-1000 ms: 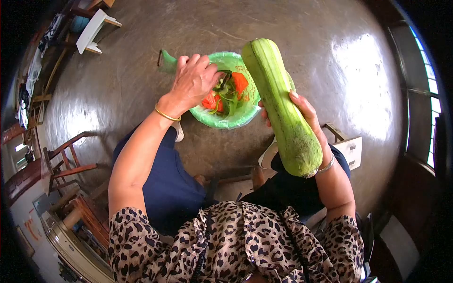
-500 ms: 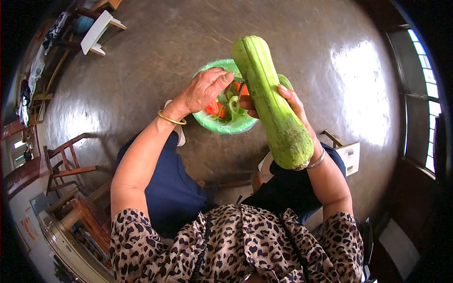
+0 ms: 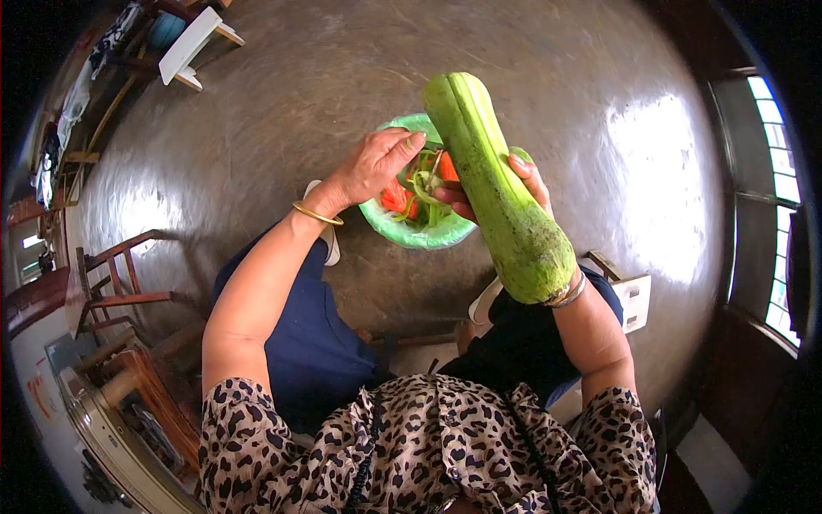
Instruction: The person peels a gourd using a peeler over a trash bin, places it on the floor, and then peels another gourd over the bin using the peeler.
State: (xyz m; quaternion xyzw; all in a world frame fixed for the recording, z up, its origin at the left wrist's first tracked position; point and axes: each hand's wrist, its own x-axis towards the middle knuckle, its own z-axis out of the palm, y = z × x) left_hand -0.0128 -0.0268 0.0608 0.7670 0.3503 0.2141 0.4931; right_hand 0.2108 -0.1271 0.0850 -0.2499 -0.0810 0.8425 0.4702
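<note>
With my right hand (image 3: 533,182) I am grasping a long, thick, light-green gourd (image 3: 507,201), which is slanting beside a round, green, plastic-lined basin (image 3: 421,237). My left hand (image 3: 377,164) is curling its fingers above the basin's left side; I cannot tell what they are holding.
</note>
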